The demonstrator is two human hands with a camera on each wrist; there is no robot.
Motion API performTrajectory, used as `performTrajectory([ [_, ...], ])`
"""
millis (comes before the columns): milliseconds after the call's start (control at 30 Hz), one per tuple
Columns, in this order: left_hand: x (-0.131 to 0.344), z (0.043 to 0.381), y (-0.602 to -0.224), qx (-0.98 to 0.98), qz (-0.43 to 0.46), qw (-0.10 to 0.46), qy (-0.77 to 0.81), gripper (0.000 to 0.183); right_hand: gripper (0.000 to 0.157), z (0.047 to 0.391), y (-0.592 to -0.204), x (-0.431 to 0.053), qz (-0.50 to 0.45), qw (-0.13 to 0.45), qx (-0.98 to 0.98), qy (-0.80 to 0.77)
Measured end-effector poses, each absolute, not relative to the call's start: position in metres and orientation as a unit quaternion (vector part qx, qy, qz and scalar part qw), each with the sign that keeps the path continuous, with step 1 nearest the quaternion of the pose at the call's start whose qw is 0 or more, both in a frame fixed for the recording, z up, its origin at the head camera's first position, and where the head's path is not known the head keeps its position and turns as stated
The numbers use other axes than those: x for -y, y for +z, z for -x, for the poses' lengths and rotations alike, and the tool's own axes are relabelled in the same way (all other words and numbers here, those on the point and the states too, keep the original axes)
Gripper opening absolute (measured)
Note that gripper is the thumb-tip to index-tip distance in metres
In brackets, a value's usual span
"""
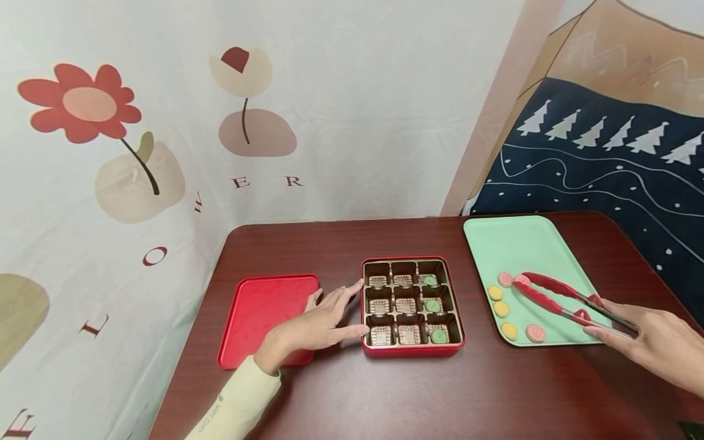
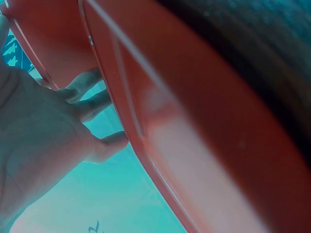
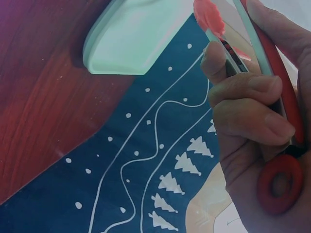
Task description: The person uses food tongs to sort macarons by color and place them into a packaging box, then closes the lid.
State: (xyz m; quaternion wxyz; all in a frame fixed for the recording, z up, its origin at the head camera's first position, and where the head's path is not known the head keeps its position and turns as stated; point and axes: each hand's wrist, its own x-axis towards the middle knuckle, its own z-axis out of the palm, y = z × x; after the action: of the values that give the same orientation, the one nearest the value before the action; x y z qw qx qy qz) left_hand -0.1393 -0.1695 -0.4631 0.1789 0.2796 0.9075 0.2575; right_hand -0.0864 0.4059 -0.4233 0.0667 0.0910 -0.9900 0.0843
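My right hand [image 1: 660, 342] grips a pair of red-tipped metal tongs [image 1: 572, 308]. Their tips are around a round pink piece [image 1: 522, 280] over the mint-green tray [image 1: 528, 238]. In the right wrist view, fingers curl round the tongs [image 3: 282, 63], with a red ring at their end. My left hand [image 1: 324, 321] has its fingers spread, thumb and a fingertip touching the left side of a red box [image 1: 412, 352]. Inside is a brown divided insert; its right column holds three green pieces, one per compartment [image 1: 439, 337]. The other compartments hold no pieces.
On the tray's left side lie yellow pieces [image 1: 501, 308] and two more pink pieces [image 1: 535, 333]. A red lid [image 1: 264, 311] rests left of the box, partly under the left hand and forearm. A printed cloth [image 1: 374, 110] hangs behind the brown table [image 1: 341, 397].
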Motion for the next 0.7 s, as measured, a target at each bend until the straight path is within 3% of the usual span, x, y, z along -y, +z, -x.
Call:
performTrajectory([
  [467, 0.17, 0.14, -0.464, -0.906, -0.277, 0.182, 0.265, 0.098, 0.074, 0.08, -0.422, -0.397, -0.118, 0.082, 0.984, 0.109],
  [700, 0.17, 0.139, -0.463, -0.907, -0.274, 0.185, 0.261, 0.098, 0.076, 0.081, -0.408, -0.382, -0.103, 0.036, 0.989, 0.104],
])
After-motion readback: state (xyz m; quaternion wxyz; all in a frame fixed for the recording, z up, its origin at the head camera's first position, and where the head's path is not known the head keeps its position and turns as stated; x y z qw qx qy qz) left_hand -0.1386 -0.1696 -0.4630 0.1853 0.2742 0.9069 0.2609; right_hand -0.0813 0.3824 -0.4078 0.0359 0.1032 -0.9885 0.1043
